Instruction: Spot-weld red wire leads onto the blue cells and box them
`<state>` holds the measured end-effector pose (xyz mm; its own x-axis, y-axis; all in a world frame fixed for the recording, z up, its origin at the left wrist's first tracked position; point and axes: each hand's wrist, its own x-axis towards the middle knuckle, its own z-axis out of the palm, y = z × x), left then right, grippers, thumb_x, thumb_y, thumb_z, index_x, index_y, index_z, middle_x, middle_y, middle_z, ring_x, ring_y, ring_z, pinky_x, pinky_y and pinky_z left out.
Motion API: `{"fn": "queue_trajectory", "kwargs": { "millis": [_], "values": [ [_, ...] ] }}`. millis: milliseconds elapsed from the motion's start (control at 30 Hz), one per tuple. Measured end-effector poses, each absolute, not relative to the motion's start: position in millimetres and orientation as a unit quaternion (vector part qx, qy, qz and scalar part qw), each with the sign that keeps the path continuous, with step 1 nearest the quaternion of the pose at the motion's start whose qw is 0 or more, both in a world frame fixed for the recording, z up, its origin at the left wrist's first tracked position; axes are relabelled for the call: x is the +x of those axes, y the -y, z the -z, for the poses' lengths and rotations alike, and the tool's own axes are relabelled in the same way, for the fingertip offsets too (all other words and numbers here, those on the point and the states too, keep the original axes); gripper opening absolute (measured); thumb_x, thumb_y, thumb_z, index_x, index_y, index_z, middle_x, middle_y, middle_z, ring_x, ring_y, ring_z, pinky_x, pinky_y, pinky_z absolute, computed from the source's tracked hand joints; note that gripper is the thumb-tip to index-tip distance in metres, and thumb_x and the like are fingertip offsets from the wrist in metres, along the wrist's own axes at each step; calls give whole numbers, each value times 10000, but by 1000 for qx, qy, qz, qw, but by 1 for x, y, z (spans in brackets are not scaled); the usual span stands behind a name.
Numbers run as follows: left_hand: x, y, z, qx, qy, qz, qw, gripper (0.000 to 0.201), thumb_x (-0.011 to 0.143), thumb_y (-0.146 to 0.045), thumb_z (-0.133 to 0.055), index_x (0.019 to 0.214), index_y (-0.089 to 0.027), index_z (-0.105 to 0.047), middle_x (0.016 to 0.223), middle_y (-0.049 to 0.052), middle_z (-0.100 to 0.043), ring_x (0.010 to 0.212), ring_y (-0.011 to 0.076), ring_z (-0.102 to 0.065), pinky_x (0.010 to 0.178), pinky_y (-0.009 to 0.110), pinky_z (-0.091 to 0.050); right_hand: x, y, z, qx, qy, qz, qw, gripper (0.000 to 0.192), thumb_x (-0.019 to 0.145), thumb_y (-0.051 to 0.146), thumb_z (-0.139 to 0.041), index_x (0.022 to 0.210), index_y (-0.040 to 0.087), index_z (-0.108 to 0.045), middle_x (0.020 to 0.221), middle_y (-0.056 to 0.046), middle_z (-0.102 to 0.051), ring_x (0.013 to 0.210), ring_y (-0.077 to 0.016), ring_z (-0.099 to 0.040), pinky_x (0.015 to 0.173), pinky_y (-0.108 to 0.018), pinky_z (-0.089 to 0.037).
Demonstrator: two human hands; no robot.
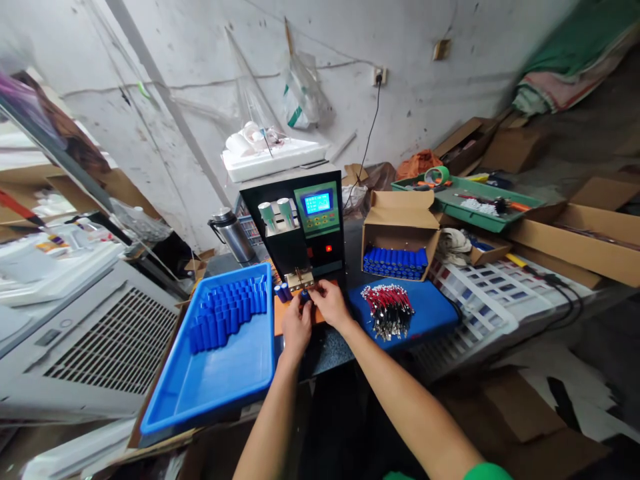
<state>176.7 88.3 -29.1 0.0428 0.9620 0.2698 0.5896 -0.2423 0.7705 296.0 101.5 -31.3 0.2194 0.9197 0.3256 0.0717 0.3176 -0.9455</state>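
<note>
My left hand (297, 325) grips a blue cylindrical battery cell (305, 296) under the electrodes (300, 279) of a black spot welder (330, 263) with a lit blue display. My right hand (332, 304) is pinched closed beside the same cell's top. What its fingertips hold is too small to make out. Beneath both hands lies an orange board (281, 325), with a few more blue cells (283, 292) standing left of the electrodes. On the right, a bundle of red and black wire leads (387, 308) rests on a blue pad (433, 313).
A blue tray (220, 377) at left holds rows of upright blue cells (227, 317). Behind the leads stands an open cardboard box (400, 217) stacked with cells. A steel jug (235, 233) sits left of the welder, and a green tray (483, 207) of tools lies at back right.
</note>
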Motion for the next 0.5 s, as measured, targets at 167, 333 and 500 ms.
{"fn": "queue_trajectory", "kwargs": {
  "millis": [167, 333, 500],
  "values": [
    [176, -89, 31, 682, -567, -393, 243, 416, 889, -403, -472, 1202, -177, -627, 960, 80, -713, 766, 211, -647, 704, 304, -452, 297, -101, 29, -484, 544, -332, 599, 230, 850, 409, -564, 766, 195, -576, 728, -16, -634, 651, -174, -585, 611, -253, -453],
    [175, -90, 33, 687, -558, -398, 241, 398, 896, -394, -474, 1187, -171, -629, 989, 90, -712, 796, 216, -652, 720, 306, -457, 302, -100, 31, -464, 568, -335, 591, 220, 866, 404, -563, 793, 198, -582, 759, -24, -639, 689, -179, -591, 625, -250, -463],
    [175, -91, 35, 686, -557, -404, 238, 395, 895, -386, -479, 1195, -177, -627, 952, 79, -710, 768, 209, -647, 712, 303, -459, 304, -101, 31, -453, 570, -341, 594, 219, 870, 402, -573, 794, 197, -586, 762, -24, -640, 693, -180, -586, 624, -253, -460]
  ]
}}
